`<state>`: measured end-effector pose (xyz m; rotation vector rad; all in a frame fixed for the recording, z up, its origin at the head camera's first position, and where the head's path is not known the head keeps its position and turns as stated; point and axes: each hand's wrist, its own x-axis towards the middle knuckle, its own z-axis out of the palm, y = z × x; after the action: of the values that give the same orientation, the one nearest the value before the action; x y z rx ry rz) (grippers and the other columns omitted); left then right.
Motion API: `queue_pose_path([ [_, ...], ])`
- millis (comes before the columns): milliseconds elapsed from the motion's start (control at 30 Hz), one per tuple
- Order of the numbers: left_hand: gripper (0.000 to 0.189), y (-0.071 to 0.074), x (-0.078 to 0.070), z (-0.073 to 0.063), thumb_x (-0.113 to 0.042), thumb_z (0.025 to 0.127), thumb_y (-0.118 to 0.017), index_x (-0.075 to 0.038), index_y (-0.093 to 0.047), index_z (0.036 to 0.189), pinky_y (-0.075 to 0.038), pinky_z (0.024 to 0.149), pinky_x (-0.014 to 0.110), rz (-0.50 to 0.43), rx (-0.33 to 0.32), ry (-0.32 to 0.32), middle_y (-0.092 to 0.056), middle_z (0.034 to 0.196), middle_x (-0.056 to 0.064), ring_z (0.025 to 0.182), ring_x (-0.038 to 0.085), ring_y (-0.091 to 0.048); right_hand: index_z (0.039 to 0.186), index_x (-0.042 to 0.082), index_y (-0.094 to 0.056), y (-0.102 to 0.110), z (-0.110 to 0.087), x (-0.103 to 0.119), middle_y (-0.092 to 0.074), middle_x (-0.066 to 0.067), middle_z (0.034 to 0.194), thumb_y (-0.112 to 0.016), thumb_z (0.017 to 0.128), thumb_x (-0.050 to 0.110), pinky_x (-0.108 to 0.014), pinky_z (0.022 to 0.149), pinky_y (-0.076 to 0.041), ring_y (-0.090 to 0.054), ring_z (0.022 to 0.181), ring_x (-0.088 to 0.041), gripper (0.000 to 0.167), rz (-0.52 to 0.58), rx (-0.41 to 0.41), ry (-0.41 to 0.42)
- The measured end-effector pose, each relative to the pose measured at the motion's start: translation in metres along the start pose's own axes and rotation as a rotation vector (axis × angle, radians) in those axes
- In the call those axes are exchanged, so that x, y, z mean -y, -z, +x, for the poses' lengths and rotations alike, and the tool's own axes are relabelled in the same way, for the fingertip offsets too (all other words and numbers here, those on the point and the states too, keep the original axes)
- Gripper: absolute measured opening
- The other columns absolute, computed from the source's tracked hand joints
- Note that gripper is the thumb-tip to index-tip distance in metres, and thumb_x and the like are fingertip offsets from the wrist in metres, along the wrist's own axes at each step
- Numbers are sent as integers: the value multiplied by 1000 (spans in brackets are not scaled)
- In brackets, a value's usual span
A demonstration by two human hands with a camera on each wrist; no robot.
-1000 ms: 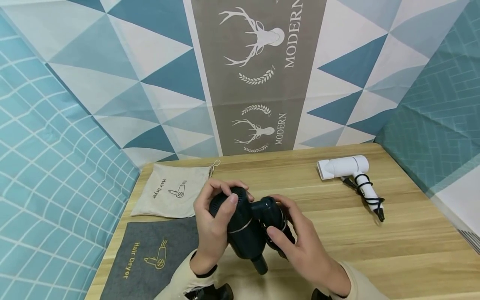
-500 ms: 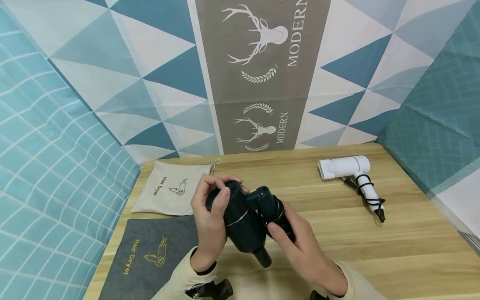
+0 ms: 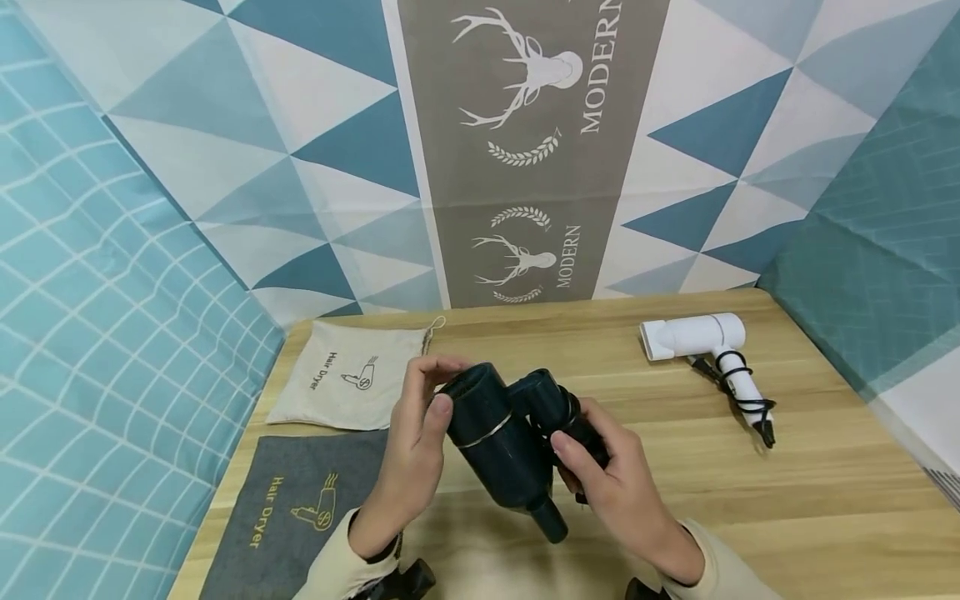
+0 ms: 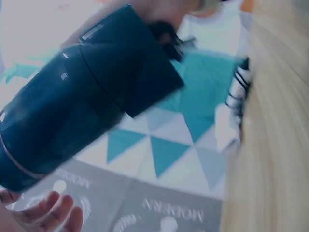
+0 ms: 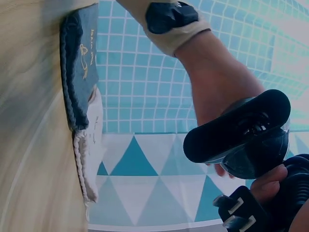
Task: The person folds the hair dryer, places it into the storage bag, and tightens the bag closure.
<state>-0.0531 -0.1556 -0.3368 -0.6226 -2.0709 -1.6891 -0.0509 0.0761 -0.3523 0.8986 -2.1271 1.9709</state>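
Observation:
A dark blue-green hair dryer (image 3: 498, 446) with a folded handle is held up above the table, its narrow nozzle (image 3: 550, 521) angled down toward me. My right hand (image 3: 622, 487) grips the folded handle and the black cord wound there. In the right wrist view the flat nozzle opening (image 5: 236, 128) faces the camera, and a two-pin plug (image 5: 239, 212) sticks out beside my fingers. My left hand (image 3: 411, 442) is at the dryer's rear end, thumb and fingers spread around it without a visible grip. In the left wrist view its loosely bent fingers (image 4: 53, 212) lie beside that end.
A white hair dryer (image 3: 693, 336), its black cord wrapped round the handle, lies at the table's back right. A cream drawstring pouch (image 3: 330, 400) and a grey pouch (image 3: 281, 517) lie on the left. Patterned sheets (image 3: 345, 125) enclose the wooden table (image 3: 750, 517).
The dark hair dryer has tilted and shifted slightly right with my right hand. My left thumb has slid off its rear face to the edge, and that hand has loosened.

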Motion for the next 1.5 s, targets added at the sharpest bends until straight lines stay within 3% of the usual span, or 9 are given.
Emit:
queue_pose_path([
  [133, 35, 11, 10, -13, -31, 111, -26, -10, -41, 135, -51, 84, 33, 63, 21, 10, -56, 117, 6, 103, 22, -58, 114, 7, -56, 0, 1, -1, -52, -6, 66, -49, 101, -4, -29, 41, -43, -50, 50, -17, 18, 2, 2, -26],
  [233, 27, 18, 17, -21, -21, 111, -29, -11, -43, 132, -55, 65, 33, 118, 42, 54, -58, 101, 5, 83, 17, -60, 114, 7, -56, 0, 2, -1, -53, -6, 68, -49, 102, -2, -30, 42, -44, -51, 50, -17, 17, 0, -10, -48],
  [333, 15, 25, 25, -27, -15, 108, -43, -19, -53, 118, -53, 55, 28, 301, 69, 127, -59, 89, -5, 69, 7, -58, 114, 6, -56, -1, 2, -2, -53, -7, 69, -49, 102, -1, -31, 42, -45, -51, 50, -17, 16, -5, -13, -61],
  [500, 10, 27, 33, -30, -21, 101, -59, -28, -57, 93, -42, 50, 21, 681, 207, 195, -52, 69, -20, 55, -2, -47, 113, 7, -56, -2, 3, -4, -53, -7, 70, -50, 102, 0, -31, 43, -45, -52, 51, -18, 15, -11, -7, -76],
  [700, 14, 34, 43, -40, -26, 95, -69, -20, -58, 89, -31, 42, 23, 870, 313, 272, -42, 58, -13, 45, 2, -37, 112, 7, -56, -8, 3, -6, -52, -8, 69, -51, 101, 0, -31, 42, -44, -52, 51, -18, 14, 9, 20, -84],
  [967, 27, 65, 69, -65, -24, 94, -70, -16, -51, 77, -31, 41, 27, 939, 393, 474, -41, 54, -4, 41, 10, -39, 114, 12, -57, -14, 6, -10, -53, -6, 66, -51, 103, 4, -30, 42, -43, -51, 50, -18, 15, -1, 67, -111],
  [1200, 31, 79, 81, -84, -23, 92, -72, -12, -51, 72, -32, 46, 32, 915, 515, 728, -42, 58, 5, 45, 18, -42, 114, 13, -58, -23, 4, -15, -54, -6, 65, -53, 102, 7, -30, 41, -44, -52, 51, -18, 14, 1, 97, -143],
  [1400, 30, 82, 93, -83, -10, 93, -63, -12, -48, 67, -28, 47, 31, 819, 536, 724, -34, 57, 2, 45, 16, -33, 115, 9, -59, -24, 2, -19, -54, -6, 67, -53, 103, 8, -31, 42, -44, -52, 52, -18, 14, -14, 82, -163],
  [1500, 26, 83, 102, -76, -10, 95, -59, -11, -50, 71, -33, 46, 32, 749, 569, 697, -40, 60, 4, 44, 16, -38, 114, 8, -59, -21, 0, -20, -54, -7, 66, -54, 102, 8, -31, 42, -44, -52, 51, -19, 13, -21, 64, -183],
])
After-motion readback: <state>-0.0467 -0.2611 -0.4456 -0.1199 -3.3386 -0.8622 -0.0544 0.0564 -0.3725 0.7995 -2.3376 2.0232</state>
